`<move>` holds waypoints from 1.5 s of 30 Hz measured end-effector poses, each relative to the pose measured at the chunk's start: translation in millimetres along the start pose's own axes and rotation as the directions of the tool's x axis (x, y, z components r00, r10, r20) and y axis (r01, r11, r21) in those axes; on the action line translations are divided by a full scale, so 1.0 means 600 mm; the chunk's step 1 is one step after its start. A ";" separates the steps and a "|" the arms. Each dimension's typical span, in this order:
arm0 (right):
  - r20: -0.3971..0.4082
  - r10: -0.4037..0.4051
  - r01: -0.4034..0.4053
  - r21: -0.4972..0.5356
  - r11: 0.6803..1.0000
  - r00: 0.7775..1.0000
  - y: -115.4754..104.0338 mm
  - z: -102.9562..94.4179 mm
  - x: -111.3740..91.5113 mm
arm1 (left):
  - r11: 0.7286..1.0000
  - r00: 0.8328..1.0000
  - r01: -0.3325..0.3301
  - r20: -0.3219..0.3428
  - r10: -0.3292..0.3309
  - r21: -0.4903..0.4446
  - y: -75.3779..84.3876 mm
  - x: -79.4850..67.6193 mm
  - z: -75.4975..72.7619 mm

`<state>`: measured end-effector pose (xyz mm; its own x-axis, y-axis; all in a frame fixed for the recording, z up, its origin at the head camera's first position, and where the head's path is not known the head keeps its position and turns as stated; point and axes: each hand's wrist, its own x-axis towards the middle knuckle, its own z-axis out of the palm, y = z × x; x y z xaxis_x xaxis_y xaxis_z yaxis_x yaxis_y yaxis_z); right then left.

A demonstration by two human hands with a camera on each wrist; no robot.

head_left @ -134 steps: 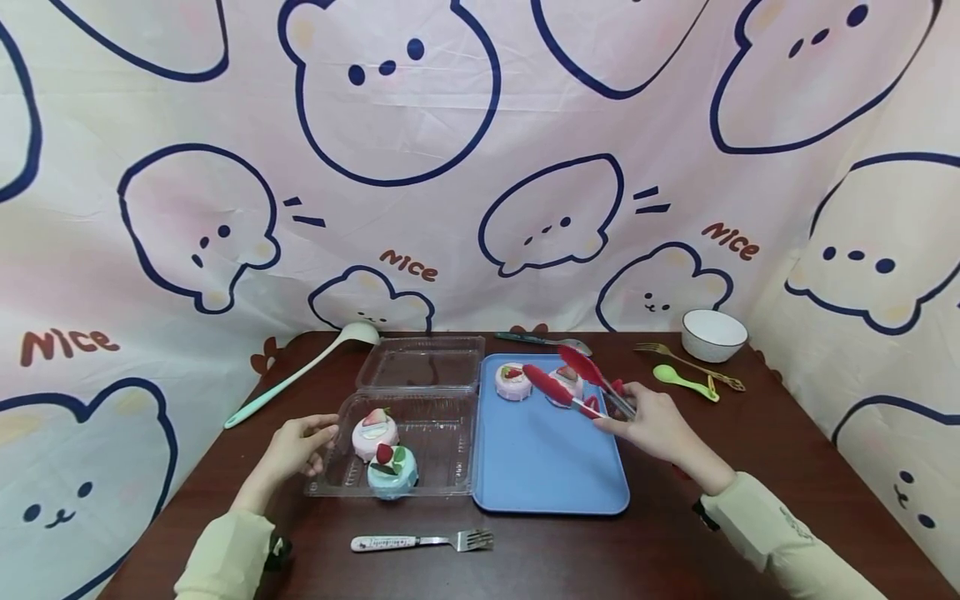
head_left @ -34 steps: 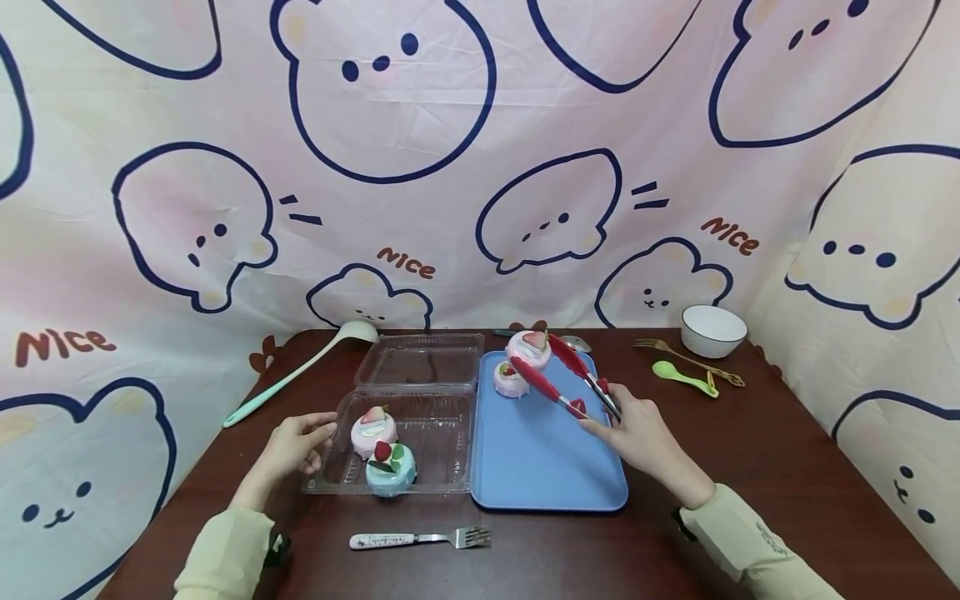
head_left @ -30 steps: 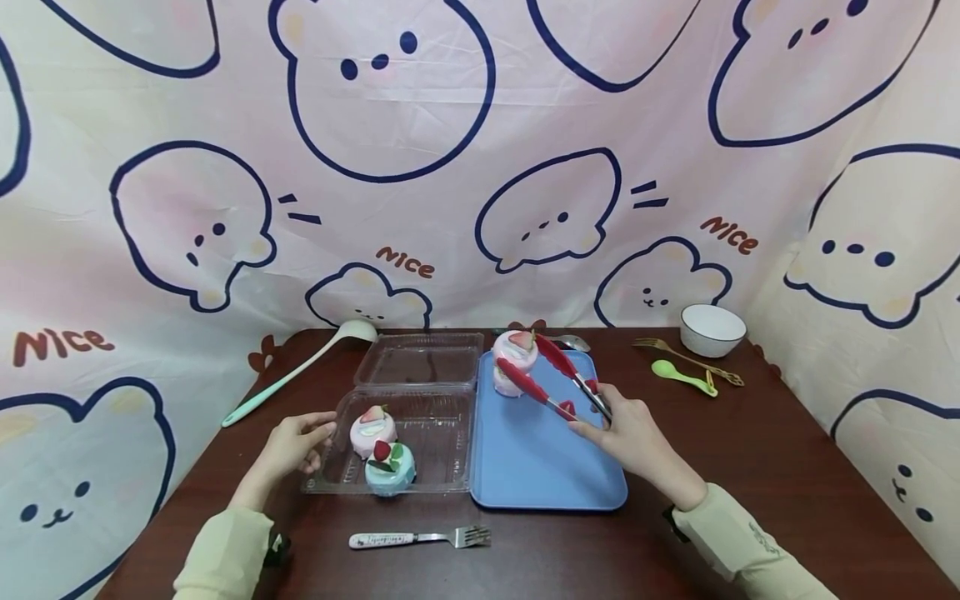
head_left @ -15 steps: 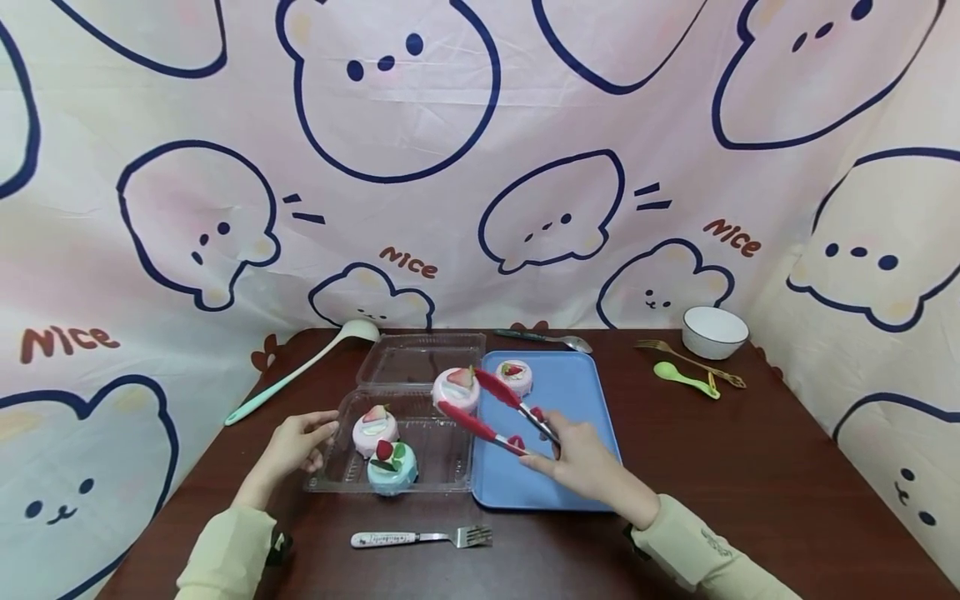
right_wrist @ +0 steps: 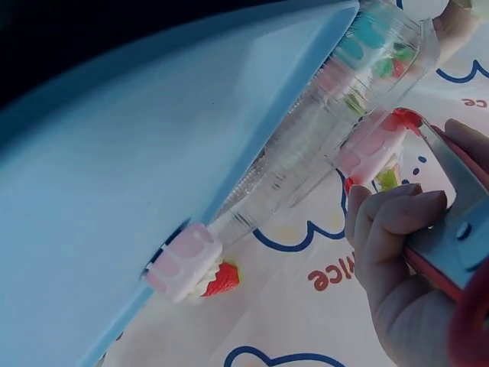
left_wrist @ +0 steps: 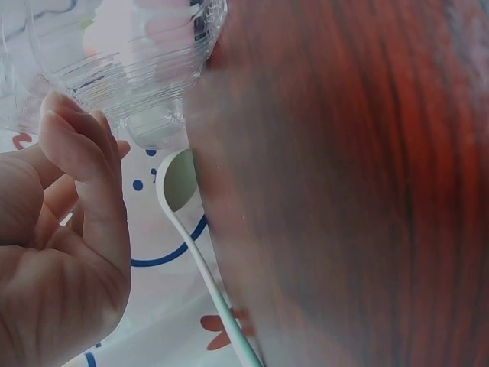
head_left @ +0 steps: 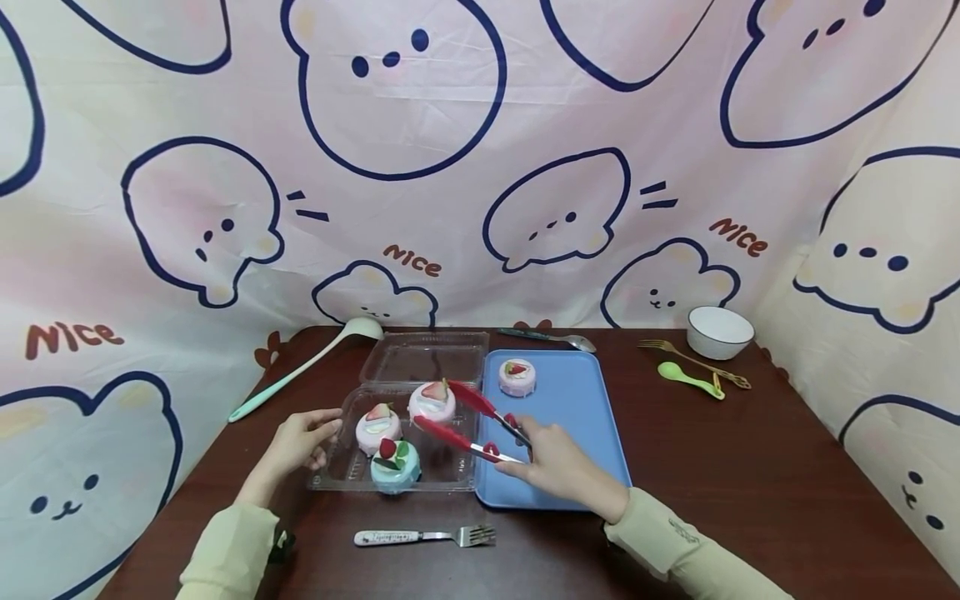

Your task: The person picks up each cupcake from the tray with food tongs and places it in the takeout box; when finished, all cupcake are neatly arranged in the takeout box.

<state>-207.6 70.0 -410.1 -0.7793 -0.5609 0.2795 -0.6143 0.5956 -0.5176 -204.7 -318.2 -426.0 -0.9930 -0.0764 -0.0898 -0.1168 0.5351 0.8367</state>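
Observation:
My right hand point(head_left: 558, 462) grips red-tipped tongs point(head_left: 480, 450), which clasp a pink strawberry-topped toy cake point(head_left: 432, 403) over the clear plastic container point(head_left: 450, 482). I cannot tell whether this cake touches the container's floor. Inside the container sit another pink cake point(head_left: 378, 429) and a blue one point(head_left: 395, 468) with a strawberry and green leaves. My left hand point(head_left: 296, 442) lies at the container's left edge, its fingers loosely bent; in the left wrist view a fingertip point(left_wrist: 57, 103) meets the plastic. A smaller pink cake point(head_left: 517, 377) stands on the blue tray point(head_left: 555, 467).
The container's open lid point(head_left: 423, 358) lies behind it. Around the back are a pale green ladle point(head_left: 311, 362), a spoon point(head_left: 551, 338), a gold fork point(head_left: 690, 358), a lime spoon point(head_left: 686, 379) and a white bowl point(head_left: 720, 333). A fork point(head_left: 423, 537) lies in front.
The tongs have carried the pink cake from the tray's back right, past the smaller cake, leftward over the container. My left hand has stayed at the container's edge.

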 end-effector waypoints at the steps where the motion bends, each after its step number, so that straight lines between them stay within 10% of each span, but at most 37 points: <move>1: 0.003 -0.004 0.004 -0.006 1.000 1.000 0.000 0.002 0.003 | 1.000 1.000 0.000 -0.002 0.000 0.000 0.001 0.000 0.000; 45: 0.227 0.057 -0.023 -0.151 0.988 0.972 -0.031 -0.003 0.068 | 1.000 1.000 -0.016 -0.016 0.016 0.020 0.004 -0.003 0.001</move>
<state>-228.1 37.2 -387.5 -0.7646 -0.6419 0.0581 -0.6079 0.6883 -0.3959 -203.2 -316.5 -424.2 -0.9944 -0.0812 -0.0676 -0.1014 0.5532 0.8269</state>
